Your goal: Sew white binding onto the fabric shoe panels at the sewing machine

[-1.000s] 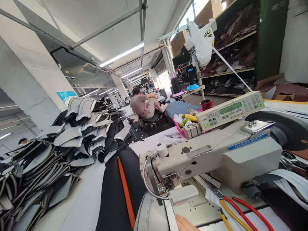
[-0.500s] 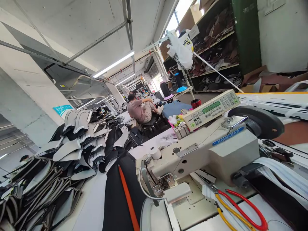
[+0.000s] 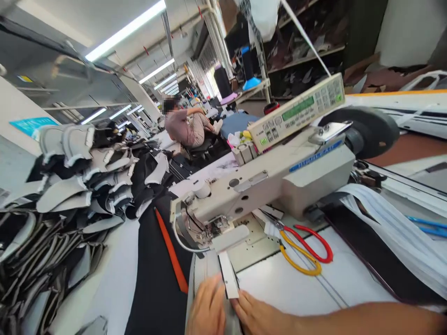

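Observation:
My left hand (image 3: pixel 206 309) lies flat, fingers stretched out, on a grey padded fabric piece (image 3: pixel 200 270) in front of the sewing machine (image 3: pixel 265 186). My right hand (image 3: pixel 258 316) rests beside it, fingers extended, touching the near end of a white strip (image 3: pixel 228 275) that runs up to the presser foot (image 3: pixel 213 228). Neither hand grips anything that I can see. The black fabric with an orange stripe (image 3: pixel 171 253) lies just left of the grey piece.
Red-handled and yellow-handled scissors (image 3: pixel 303 249) lie on the white table right of the needle. A control box (image 3: pixel 296 111) sits on the machine. Stacks of grey and black cut pieces (image 3: pixel 70 186) fill the left. White strips (image 3: pixel 394 228) lie right. A seated person (image 3: pixel 185 128) works behind.
The view has tilted down and closer to the table. Both my hands have come into view at the bottom edge, resting on the grey piece and white strip.

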Motion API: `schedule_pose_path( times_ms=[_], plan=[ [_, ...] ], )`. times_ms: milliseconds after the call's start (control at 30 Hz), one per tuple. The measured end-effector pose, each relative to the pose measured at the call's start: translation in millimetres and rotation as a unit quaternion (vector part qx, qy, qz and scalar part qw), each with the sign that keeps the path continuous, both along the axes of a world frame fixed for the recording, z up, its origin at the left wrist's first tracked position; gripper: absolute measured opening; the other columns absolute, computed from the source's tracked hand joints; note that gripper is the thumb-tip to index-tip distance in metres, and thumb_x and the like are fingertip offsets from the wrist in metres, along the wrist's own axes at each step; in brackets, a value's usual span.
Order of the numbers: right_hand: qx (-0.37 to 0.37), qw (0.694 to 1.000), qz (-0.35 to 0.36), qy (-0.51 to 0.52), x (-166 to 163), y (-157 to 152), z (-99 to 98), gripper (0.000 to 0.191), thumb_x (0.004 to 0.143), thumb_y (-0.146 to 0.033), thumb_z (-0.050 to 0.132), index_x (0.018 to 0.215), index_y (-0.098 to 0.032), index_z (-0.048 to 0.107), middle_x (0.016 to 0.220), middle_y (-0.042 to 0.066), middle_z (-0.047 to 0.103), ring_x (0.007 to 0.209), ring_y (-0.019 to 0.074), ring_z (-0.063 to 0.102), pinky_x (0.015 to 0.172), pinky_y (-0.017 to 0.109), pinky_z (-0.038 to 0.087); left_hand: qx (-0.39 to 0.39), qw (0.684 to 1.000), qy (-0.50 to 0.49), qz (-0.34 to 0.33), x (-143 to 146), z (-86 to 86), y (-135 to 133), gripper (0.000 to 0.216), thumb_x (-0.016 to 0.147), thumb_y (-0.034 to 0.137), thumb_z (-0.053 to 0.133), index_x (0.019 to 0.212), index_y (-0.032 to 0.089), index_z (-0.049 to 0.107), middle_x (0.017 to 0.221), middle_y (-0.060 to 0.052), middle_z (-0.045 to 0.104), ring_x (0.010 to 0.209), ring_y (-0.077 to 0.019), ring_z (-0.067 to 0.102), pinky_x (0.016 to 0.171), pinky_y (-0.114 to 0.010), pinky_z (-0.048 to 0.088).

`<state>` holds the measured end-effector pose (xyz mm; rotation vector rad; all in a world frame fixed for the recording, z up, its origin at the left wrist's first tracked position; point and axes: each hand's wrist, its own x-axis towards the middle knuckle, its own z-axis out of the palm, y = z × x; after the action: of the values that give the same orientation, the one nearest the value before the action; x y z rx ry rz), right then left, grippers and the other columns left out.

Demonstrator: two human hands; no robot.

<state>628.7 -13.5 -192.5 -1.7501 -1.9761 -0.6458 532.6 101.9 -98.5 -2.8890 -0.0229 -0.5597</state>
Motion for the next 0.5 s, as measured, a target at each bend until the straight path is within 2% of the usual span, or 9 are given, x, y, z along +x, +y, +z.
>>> schedule_pose_path(
  times_ms=[100,200,400,500],
  plan=[
    [-0.094,0.993,0.070,-0.024,5.1,-8.8,25.8,0.022,0.065,-0.031,0.066,0.075,-0.011,0.068,0.085,0.017,0.062,0.087,0.0300,0.054,0.083,0.046,0.039,0.054,0.998,-0.025,-0.016,19.9,-17.9,2.5,0.033,0.079,0.005,0.034,0.104,0.011,0.055,0.107,-0.011,0.059,0.101,-0.0218,0.052,0.078,-0.034,0.049],
    [-0.127,0.987,0.089,-0.034,13.1,-14.9,45.6,0.020,0.067,-0.029,0.064,0.074,-0.012,0.068,0.082,0.018,0.062,0.083,0.0308,0.054,0.077,0.047,0.039,0.079,0.995,-0.035,-0.052,30.1,-24.6,-2.3,0.029,0.080,0.004,0.033,0.093,0.010,0.058,0.094,-0.009,0.064,0.090,-0.0198,0.056,0.075,-0.032,0.050],
    [-0.127,0.988,0.084,-0.020,16.4,-16.0,48.7,0.022,0.071,-0.030,0.060,0.080,-0.012,0.068,0.086,0.018,0.061,0.086,0.0318,0.053,0.075,0.046,0.038,0.057,0.996,-0.065,-0.026,26.1,-28.7,-11.5,0.024,0.083,0.005,0.035,0.088,0.010,0.058,0.091,-0.012,0.065,0.081,-0.0186,0.058,0.069,-0.031,0.048],
    [-0.147,0.984,0.100,0.011,17.1,-13.1,46.7,0.014,0.070,-0.026,0.062,0.074,-0.014,0.068,0.078,0.013,0.062,0.079,0.0281,0.054,0.069,0.041,0.039,0.022,0.997,-0.062,-0.026,26.1,-32.1,-13.0,0.022,0.083,0.008,0.037,0.089,0.010,0.058,0.089,-0.012,0.064,0.077,-0.0178,0.058,0.069,-0.032,0.047]
  ],
)
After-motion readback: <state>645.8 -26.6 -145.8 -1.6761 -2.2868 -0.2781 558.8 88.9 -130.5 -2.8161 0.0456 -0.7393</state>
